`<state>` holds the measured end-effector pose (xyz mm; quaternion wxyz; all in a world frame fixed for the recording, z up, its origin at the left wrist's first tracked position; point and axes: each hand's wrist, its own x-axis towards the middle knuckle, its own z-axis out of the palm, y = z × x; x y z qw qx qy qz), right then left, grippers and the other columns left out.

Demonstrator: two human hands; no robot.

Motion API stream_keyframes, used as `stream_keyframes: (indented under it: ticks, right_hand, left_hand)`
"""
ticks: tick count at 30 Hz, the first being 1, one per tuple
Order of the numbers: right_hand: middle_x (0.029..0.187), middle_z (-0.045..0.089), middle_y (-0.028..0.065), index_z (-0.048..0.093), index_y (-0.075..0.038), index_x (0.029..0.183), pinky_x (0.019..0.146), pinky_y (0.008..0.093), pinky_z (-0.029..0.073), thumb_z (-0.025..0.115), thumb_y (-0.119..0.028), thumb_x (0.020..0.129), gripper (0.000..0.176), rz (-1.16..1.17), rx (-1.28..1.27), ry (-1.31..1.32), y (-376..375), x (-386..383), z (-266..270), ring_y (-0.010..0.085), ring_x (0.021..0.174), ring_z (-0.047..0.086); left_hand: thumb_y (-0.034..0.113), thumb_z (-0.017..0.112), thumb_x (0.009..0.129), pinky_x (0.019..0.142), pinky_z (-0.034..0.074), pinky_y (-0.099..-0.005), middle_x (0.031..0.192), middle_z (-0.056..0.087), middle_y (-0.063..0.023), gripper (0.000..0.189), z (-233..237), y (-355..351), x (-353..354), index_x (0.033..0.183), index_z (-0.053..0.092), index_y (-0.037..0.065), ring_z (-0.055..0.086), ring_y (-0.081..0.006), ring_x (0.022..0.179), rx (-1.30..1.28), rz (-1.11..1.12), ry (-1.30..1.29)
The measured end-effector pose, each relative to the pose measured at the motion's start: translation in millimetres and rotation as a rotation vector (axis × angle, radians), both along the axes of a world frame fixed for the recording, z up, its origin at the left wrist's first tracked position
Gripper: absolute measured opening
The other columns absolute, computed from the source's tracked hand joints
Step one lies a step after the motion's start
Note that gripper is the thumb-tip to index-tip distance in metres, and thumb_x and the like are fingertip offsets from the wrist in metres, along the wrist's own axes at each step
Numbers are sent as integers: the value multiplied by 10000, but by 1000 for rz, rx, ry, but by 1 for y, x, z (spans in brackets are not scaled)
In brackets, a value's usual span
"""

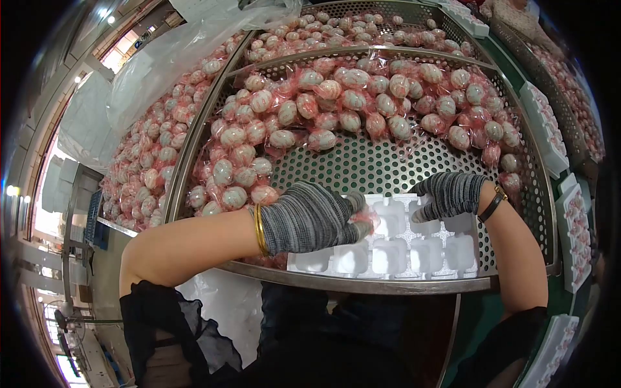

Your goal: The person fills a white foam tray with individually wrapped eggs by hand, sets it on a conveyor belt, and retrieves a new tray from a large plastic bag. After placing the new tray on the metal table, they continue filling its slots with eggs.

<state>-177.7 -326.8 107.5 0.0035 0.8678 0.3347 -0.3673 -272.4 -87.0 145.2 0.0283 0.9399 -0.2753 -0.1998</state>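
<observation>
A white foam tray [389, 257] with rows of moulded cells lies at the near edge of a perforated metal bin. My left hand [310, 220], in a grey striped knit glove, is closed over the tray's left part. Between its thumb and fingers shows pinkish film of a wrapped egg [370, 221], mostly hidden by the hand. My right hand [453, 197], gloved alike, curls over the tray's back right corner; what its fingers hold, if anything, is hidden. The visible front cells hold nothing. Many pale eggs in red-tinted clear wrap [352, 100] are heaped beyond the tray.
The metal bin [362, 284] has a raised front rim and a cross divider [369, 49]. More wrapped eggs [158, 152] fill a section at left, beside clear plastic sheeting [174, 55]. Filled white trays [574, 226] line a green surface at right. Another person's arm [527, 26] shows top right.
</observation>
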Motion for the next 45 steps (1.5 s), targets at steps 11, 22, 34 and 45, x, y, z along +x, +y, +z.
stream_keyframes:
  ticks: [11,22,34,45]
  right_hand:
    - [1039,607,244,538,50,1150,869,378,462,607,-617,718,798,-25,63,43,4,-4,0,342,988,594]
    - [952,629,240,561,34,1125,810,401,479,590,-644,710,796,17,71,-11,4,-2,-6,345,911,616]
    - [959,638,215,556,22,1130,789,377,484,634,-407,763,569,-77,136,95,14,-5,0,313,902,624]
    - [904,623,224,532,-54,1195,747,414,472,600,-470,786,588,25,153,82,14,-1,-2,348,826,609]
  left_hand:
    - [467,453,837,583,470,-442,680,614,-193,490,-8,-25,10,886,572,-6,616,-327,618,147,53,-95]
    - [374,615,790,731,488,-380,846,636,-170,414,3,13,14,1064,590,64,624,-314,770,-130,-6,169]
    - [270,548,837,592,465,-413,690,603,-179,228,-21,4,8,864,617,53,605,-320,636,-163,-37,81]
    - [305,645,720,806,435,-434,1026,525,-154,304,-91,147,9,876,628,45,526,-306,953,258,148,-318]
